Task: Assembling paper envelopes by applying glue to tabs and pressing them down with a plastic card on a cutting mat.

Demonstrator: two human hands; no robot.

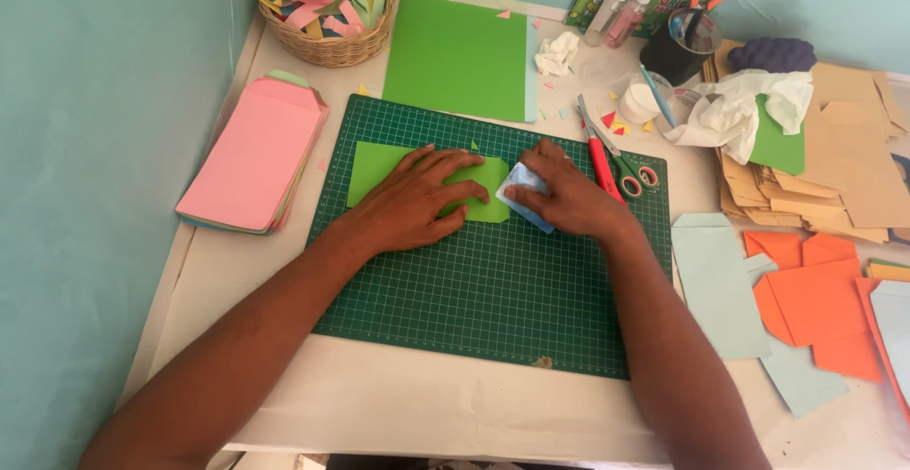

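Two hands (417,200) on flat green paper (379,171)

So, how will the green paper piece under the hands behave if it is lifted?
The green paper piece looks thin and flat, so probably floppy and very light. The left hand presses it down, suggesting it slides easily on the cutting mat.

The left hand (412,200) covers the middle of the green paper piece (374,169). The right hand (567,195) hides most of the light blue paper piece (524,184); its grip cannot be determined. The orange envelopes (815,295) are cut off by the right edge. Both forearms leave the view at the bottom edge.
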